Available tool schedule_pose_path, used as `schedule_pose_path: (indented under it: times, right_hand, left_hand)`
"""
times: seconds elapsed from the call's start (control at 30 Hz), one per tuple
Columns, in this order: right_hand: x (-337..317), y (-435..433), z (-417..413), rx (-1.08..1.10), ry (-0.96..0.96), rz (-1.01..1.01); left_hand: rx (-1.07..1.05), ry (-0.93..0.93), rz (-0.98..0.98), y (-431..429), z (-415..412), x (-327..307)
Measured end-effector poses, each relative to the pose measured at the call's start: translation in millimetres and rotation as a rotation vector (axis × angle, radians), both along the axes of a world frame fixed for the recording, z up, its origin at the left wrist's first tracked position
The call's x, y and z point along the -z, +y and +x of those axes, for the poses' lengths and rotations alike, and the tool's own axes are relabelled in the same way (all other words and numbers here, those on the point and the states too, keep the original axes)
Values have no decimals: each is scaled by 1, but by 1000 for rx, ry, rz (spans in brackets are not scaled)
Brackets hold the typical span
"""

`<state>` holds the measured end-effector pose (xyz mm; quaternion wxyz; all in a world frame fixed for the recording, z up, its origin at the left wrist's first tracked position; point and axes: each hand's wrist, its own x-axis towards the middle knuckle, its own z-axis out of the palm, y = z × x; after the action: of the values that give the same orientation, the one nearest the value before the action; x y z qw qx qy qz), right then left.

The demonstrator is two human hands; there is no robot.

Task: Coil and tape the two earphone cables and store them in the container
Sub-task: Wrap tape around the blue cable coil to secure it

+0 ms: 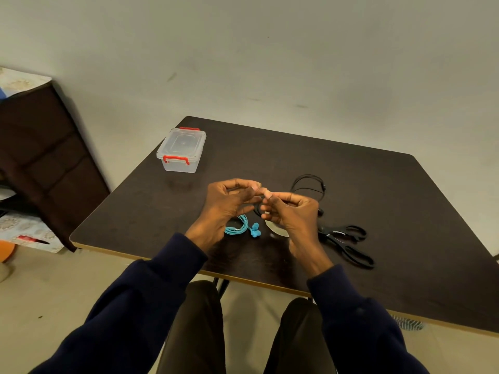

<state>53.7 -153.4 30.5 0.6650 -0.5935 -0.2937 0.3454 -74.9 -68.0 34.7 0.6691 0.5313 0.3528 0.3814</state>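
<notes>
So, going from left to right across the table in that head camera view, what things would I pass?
Clear container → blue earphones → tape roll → black scissors. The black earphone cable, held by the left hand and right hand, spans several of these, so I left it out.

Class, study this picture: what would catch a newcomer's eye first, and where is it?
The left hand and right hand meet fingertip to fingertip above the dark table, pinching a black cable. Below them lie bright blue earphones; a clear box with red clips stands at the far left corner.
</notes>
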Motion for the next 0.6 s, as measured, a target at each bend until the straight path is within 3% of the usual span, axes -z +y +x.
schedule_pose_path:
  times: [0.6]
  right_hand:
    - [0,18,-12,-88,-143,-1]
  left_hand:
    - [-142,-4,-80,4,-22,-1]
